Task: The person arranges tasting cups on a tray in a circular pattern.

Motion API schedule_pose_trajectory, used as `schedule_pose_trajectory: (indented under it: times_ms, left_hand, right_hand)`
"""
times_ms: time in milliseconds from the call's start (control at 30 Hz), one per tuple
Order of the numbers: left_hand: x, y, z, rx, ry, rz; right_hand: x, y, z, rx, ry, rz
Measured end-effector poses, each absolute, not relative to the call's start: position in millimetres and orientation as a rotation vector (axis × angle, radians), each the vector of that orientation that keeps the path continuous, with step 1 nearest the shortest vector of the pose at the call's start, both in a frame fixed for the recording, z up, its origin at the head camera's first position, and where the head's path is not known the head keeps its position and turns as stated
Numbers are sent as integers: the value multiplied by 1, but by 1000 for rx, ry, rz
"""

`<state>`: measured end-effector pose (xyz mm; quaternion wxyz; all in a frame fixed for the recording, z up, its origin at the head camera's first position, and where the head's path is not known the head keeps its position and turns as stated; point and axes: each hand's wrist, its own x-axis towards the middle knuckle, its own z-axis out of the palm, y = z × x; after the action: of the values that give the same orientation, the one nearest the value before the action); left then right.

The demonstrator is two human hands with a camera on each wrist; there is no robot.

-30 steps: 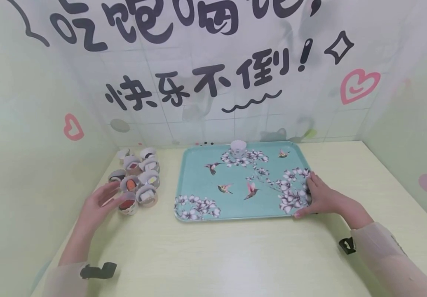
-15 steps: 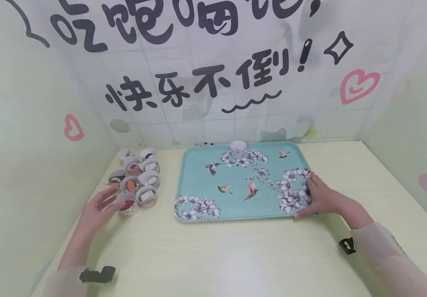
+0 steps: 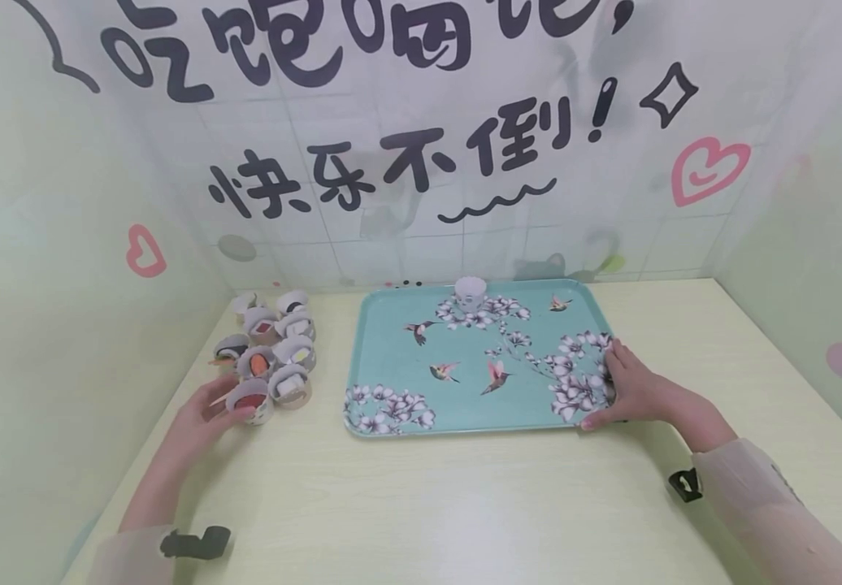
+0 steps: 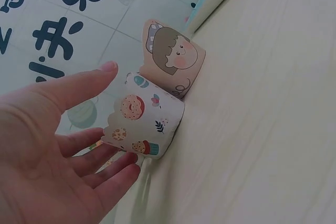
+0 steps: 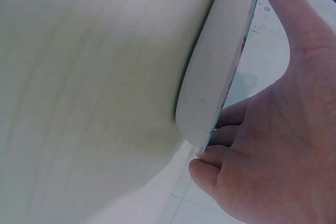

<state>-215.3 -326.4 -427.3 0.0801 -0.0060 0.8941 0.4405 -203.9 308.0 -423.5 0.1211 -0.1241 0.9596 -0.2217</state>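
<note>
On the left side of the table, a cluster of paper baking cups (image 3: 273,329) holds small items of various colours. My left hand (image 3: 194,418) curves round the nearest cup (image 3: 254,410), which has red contents. In the left wrist view this cup (image 4: 144,119) shows printed doughnuts and cupcakes; the thumb stands apart from it while the other fingers reach along its far side. My right hand (image 3: 648,398) grips the near right corner of a turquoise tray (image 3: 392,345) with flowers and birds on it. Its thumb lies at the front rim and its fingers at the right rim.
One more paper cup (image 3: 470,294) stands on the tray near its back edge. Behind the table (image 3: 421,504) rises a wall (image 3: 362,236) with black lettering, and side walls close in left and right. Something orange-brown (image 3: 220,362) sticks out from a cup at the cluster's left.
My left hand has drawn back slightly towards me, from over the left cups to round the nearest cup, which has shifted slightly left. The right hand and tray have stayed still.
</note>
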Motion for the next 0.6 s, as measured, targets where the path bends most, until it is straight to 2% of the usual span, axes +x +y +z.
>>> schedule_pose_trajectory:
  times_ms: [600]
  left_hand:
    - [-221, -321, -434, -15, 2662, 1277]
  right_hand:
    - [-205, 309, -425, -358, 2800, -643]
